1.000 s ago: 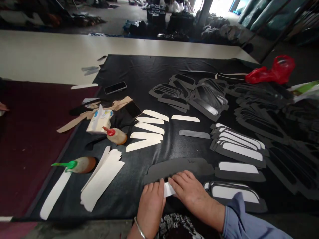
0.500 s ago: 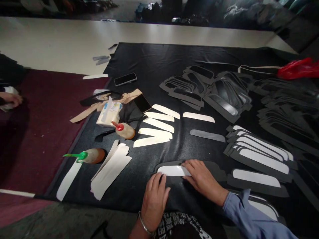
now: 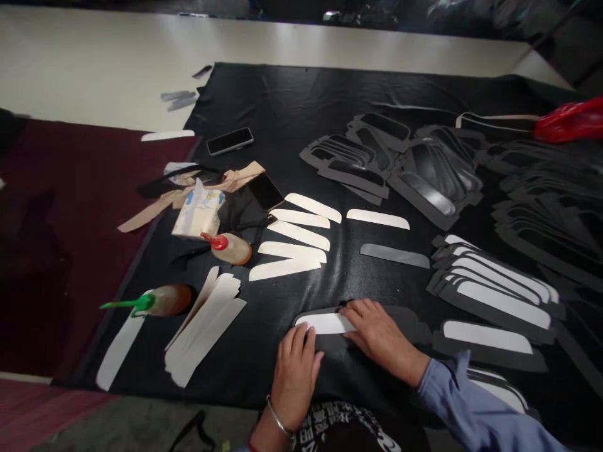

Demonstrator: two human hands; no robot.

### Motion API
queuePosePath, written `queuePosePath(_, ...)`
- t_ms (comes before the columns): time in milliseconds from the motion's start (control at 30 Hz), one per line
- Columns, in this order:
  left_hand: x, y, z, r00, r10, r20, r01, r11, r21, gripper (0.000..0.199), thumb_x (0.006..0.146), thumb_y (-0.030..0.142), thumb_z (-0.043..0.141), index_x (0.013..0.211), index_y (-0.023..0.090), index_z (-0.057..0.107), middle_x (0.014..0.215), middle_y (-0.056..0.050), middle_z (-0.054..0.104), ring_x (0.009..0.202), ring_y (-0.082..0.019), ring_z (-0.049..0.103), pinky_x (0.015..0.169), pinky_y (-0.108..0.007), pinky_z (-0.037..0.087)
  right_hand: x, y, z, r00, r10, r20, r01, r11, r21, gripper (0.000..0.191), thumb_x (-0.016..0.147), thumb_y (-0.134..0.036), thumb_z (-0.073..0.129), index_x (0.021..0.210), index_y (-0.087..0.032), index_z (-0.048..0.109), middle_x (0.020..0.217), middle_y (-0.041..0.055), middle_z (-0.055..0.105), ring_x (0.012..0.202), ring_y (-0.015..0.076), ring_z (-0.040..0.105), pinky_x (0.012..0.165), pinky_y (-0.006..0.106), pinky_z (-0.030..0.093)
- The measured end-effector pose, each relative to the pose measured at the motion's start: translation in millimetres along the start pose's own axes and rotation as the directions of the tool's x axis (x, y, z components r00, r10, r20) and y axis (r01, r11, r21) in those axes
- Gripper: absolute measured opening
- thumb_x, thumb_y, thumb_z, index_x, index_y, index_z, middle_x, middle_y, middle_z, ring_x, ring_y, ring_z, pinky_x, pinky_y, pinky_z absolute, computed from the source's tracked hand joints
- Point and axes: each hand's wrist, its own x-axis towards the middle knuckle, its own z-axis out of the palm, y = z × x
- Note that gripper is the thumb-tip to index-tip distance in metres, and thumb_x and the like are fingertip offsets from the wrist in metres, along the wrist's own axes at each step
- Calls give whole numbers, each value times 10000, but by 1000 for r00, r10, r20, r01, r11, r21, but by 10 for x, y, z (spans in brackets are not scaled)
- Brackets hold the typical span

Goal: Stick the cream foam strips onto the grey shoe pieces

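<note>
The left hand is pointing away from the body, back upward and wrist ringed by a bangle; it is staying open, its slightly bent fingertips touching the near left part of a white strip; the right hand is slanting in from a blue sleeve, its fingers curving over the strip's right part and its thumb lying on the near side, though whether it is gripping, I cannot tell; the strip is lying between the two hands on a dark grey piece, its long axis running crosswise, its rounded end pointing left and its other end hiding under the right hand; beyond that hand a grey strip is lying nearly parallel; a sheaf of pale strips is fanning out left of the left hand.
</note>
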Motion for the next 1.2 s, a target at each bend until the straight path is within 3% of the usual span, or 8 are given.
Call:
queuePosePath(333,7,-28,42,997,69,-40,-68,997,28,322,843,170,475,1154,94,508,1170,-141,552,1117,-243,487,878,-378,503,85,-36,-103,998,22,65,-21,1000,-12,228,829,-235,552,1052,-191,562,991,77,561,909,226,473,773,356,396)
queuePosePath(500,8,-46,52,997,76,10,-76,996,44,407,827,171,513,1232,197,481,1184,-115,534,1081,-237,501,850,-381,510,100,-28,-78,999,12,36,-11,999,-36,254,804,-247,591,1052,-198,566,987,75,569,888,230,483,753,360,407)
queuePosePath(600,11,-37,70,997,69,18,-71,995,77,414,808,176,547,1218,219,504,1171,-117,529,1053,-245,504,837,-400,509,19,23,-45,999,11,-43,-12,1000,-28,348,788,-277,617,1112,-179,539,1025,92,572,924,241,490,791,382,415)
queuePosePath(700,12,-28,93,998,61,3,-61,994,93,406,803,177,555,1206,218,519,1158,-115,526,1038,-245,501,836,-401,506,-171,107,-2,974,129,-184,-128,992,21,399,812,-326,589,1160,-154,495,1076,118,557,980,249,494,828,393,419)
queuePosePath(800,7,-39,113,998,65,-15,-63,992,105,389,813,186,545,1200,226,525,1152,-105,521,1042,-237,494,848,-392,500,-367,187,64,912,327,-247,-308,944,116,275,875,-344,485,1083,-167,510,985,99,570,895,215,538,765,341,448)
queuePosePath(867,4,-57,125,996,84,-11,-82,990,115,388,822,196,536,1208,230,518,1156,-104,513,1049,-233,489,856,-386,495,-435,218,116,885,411,-218,-381,909,168,204,905,-351,418,958,-190,532,868,64,579,795,187,559,695,301,450)
queuePosePath(967,4,-81,135,995,102,-5,-101,987,128,384,824,206,535,1206,234,520,1154,-105,507,1044,-231,490,847,-381,497,-425,221,173,866,469,-174,-443,881,168,243,923,-355,366,799,-208,514,764,33,579,709,166,561,639,275,422)
queuePosePath(1200,10,-81,150,988,140,-62,-131,982,133,373,819,163,524,1188,215,529,1139,-113,500,1021,-230,499,822,-380,503,-295,145,130,828,539,-154,-540,841,36,229,919,-307,364,783,-209,520,782,31,603,741,162,572,642,260,383)
